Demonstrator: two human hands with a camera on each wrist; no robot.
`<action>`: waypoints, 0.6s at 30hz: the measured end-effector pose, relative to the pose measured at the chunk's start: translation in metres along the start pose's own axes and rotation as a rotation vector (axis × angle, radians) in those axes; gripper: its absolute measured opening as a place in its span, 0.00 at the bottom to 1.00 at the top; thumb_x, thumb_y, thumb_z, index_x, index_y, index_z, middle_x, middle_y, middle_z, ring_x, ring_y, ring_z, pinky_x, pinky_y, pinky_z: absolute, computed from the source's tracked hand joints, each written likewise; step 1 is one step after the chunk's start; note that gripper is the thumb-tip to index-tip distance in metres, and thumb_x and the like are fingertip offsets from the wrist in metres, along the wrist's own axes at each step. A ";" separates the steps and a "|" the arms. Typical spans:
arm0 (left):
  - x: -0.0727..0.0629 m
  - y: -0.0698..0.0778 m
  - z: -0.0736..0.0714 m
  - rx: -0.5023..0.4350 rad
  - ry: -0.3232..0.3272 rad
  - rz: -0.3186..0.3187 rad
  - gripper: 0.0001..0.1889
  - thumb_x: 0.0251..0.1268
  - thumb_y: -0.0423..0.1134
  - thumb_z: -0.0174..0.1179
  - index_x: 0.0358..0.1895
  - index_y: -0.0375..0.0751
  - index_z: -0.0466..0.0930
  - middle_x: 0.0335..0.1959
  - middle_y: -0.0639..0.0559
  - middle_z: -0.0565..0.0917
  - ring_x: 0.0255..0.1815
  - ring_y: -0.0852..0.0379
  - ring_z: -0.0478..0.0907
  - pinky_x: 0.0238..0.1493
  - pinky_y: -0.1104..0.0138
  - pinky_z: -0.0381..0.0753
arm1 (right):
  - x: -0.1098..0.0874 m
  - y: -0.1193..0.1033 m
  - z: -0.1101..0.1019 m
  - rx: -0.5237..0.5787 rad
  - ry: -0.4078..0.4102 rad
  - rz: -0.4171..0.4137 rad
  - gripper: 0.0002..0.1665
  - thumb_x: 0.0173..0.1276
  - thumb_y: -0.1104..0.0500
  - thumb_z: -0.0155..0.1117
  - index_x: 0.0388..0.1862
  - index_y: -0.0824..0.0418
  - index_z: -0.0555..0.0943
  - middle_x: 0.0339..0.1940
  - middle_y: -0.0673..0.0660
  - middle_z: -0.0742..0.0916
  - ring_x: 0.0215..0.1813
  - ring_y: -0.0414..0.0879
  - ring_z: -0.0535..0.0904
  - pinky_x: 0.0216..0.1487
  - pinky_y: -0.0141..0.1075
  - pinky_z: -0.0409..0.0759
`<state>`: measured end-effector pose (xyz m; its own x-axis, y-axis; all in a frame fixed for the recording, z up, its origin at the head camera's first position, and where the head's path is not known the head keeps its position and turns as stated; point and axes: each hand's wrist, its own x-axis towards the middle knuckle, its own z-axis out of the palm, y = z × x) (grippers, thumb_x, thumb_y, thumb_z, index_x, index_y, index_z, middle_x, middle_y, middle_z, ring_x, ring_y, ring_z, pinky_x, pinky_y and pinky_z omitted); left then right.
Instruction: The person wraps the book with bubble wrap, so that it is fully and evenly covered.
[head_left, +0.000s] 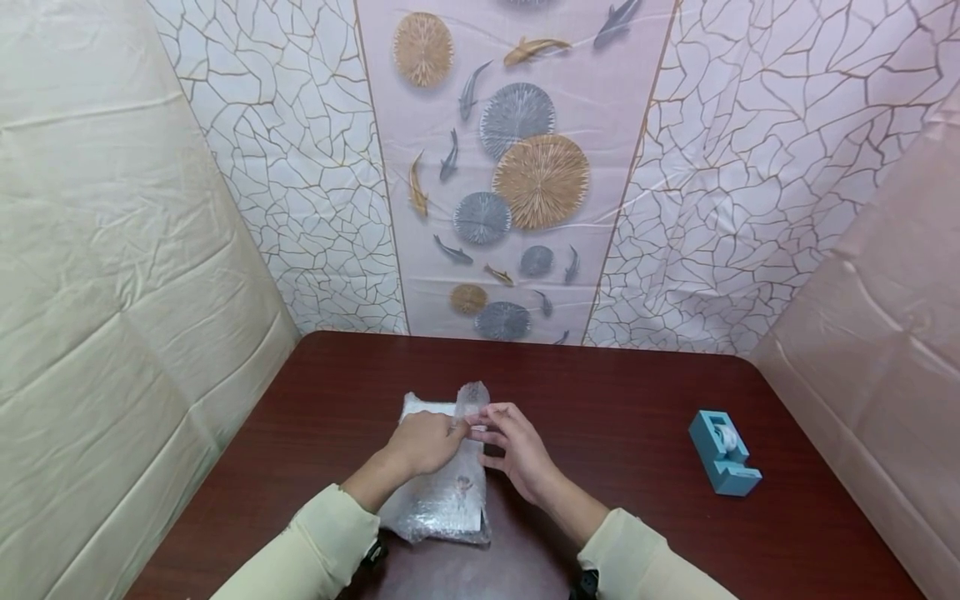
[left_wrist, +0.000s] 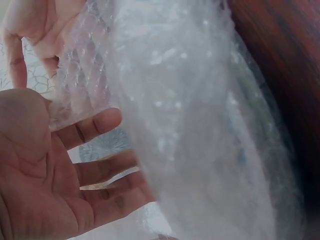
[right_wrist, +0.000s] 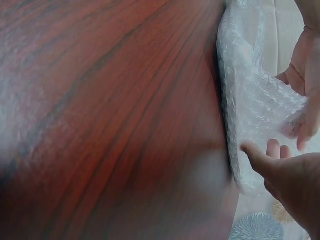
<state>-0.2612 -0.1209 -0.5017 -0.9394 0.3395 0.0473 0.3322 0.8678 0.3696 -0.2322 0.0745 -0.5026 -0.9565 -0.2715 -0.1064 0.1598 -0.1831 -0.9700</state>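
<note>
A flat, pale packet in clear bubble wrap lies on the table in front of me. A narrow flap of the wrap stands up along its right side. My left hand is over the packet and pinches the edge of this flap. Opposite it, my right hand has its fingers spread, with fingertips at the flap and thumb beside the packet's right edge. In the left wrist view the raised bubble wrap hides much of the scene. The right wrist view shows the flap stretched toward the left hand.
A blue tape dispenser with a roll of clear tape stands on the right side of the dark red-brown wooden table. Patterned cloth hangs behind the table's far edge, with plain cloth along the left.
</note>
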 end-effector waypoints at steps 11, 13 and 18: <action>0.043 -0.077 0.070 0.103 0.135 0.055 0.34 0.90 0.59 0.38 0.15 0.63 0.74 0.21 0.56 0.86 0.39 0.45 0.92 0.48 0.43 0.87 | 0.001 0.006 -0.009 -0.151 -0.174 -0.055 0.48 0.55 0.83 0.55 0.79 0.69 0.65 0.83 0.73 0.72 0.80 0.68 0.72 0.67 0.45 0.84; 0.045 -0.081 0.072 0.127 0.146 0.070 0.33 0.90 0.57 0.39 0.14 0.64 0.73 0.21 0.57 0.86 0.38 0.45 0.92 0.47 0.43 0.88 | 0.001 0.007 -0.013 -0.195 -0.211 -0.071 0.53 0.51 0.83 0.56 0.81 0.68 0.64 0.85 0.73 0.69 0.83 0.72 0.68 0.72 0.50 0.83; 0.047 -0.085 0.075 0.146 0.153 0.092 0.34 0.91 0.56 0.40 0.13 0.63 0.72 0.22 0.53 0.88 0.37 0.42 0.92 0.46 0.41 0.88 | 0.000 0.007 -0.024 -0.346 -0.296 -0.086 0.63 0.52 0.82 0.66 0.88 0.61 0.59 0.89 0.72 0.61 0.86 0.76 0.61 0.77 0.62 0.79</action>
<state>-0.3268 -0.1513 -0.6004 -0.9029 0.3701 0.2186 0.4150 0.8830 0.2193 -0.2372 0.0958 -0.5151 -0.8441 -0.5362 -0.0038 -0.0561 0.0954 -0.9939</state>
